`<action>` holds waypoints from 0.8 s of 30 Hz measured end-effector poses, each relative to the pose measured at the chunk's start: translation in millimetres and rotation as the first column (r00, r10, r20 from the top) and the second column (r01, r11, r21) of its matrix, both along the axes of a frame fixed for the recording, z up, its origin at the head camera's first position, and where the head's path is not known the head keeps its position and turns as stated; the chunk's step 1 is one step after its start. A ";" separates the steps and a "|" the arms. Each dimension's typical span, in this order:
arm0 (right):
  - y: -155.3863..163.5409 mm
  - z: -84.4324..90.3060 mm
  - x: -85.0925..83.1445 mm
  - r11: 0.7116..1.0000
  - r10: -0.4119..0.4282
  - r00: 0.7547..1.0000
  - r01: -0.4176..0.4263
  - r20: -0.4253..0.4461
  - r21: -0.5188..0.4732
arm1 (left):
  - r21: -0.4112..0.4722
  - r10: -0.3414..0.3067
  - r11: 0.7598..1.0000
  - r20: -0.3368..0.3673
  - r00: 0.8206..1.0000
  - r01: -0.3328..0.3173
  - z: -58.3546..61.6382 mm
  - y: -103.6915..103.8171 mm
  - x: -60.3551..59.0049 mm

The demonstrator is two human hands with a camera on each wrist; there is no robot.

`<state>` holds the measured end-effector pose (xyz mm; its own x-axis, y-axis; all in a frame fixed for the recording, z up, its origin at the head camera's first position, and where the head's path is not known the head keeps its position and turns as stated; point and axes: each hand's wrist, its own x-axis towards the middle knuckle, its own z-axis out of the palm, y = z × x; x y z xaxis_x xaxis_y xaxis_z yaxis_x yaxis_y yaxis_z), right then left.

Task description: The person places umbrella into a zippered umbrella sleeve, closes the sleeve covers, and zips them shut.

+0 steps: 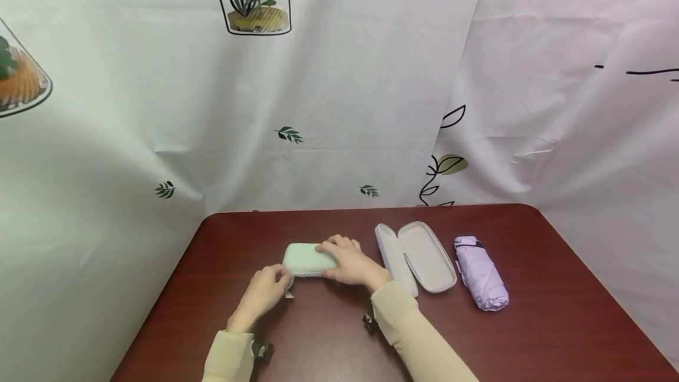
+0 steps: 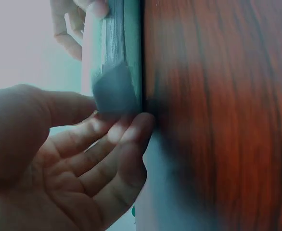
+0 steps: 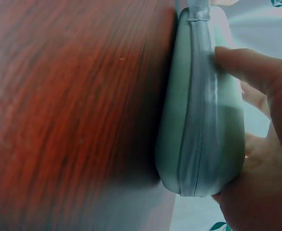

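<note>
Bracing the pale green case [image 1: 305, 259] on the bench [image 1: 334, 335], the right hand [image 1: 347, 261] grips its right end, thumb at the front side and fingers over the top and far edge. The left hand [image 1: 263, 290] pinches the grey tab [image 2: 114, 91] at the case's front left corner. The shell looks light and fairly firm, likely to give only slightly under pressure; its smooth underside could skid on the polished wood if tugged without a counter-hold. It does not seem fragile, though its contents cannot be told. The surest grip is probably front to back near one end, clear of the zip band [image 3: 198, 106]; the thin tab suits fingertips.
</note>
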<state>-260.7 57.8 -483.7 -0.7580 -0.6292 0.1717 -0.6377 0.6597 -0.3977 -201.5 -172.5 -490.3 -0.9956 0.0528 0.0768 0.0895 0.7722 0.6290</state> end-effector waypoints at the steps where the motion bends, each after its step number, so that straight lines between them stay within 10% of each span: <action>1: 0.8 0.6 0.5 1.000 0.000 1.000 0.000 0.011 -0.009 | 0.009 0.014 1.000 -0.002 1.000 -0.014 0.0 0.7 -1.1; 24: -7.9 6.1 34.6 0.998 -0.065 0.996 0.064 0.063 0.022 | 0.062 0.059 0.996 0.093 0.994 -0.065 7.0 4.8 -29.6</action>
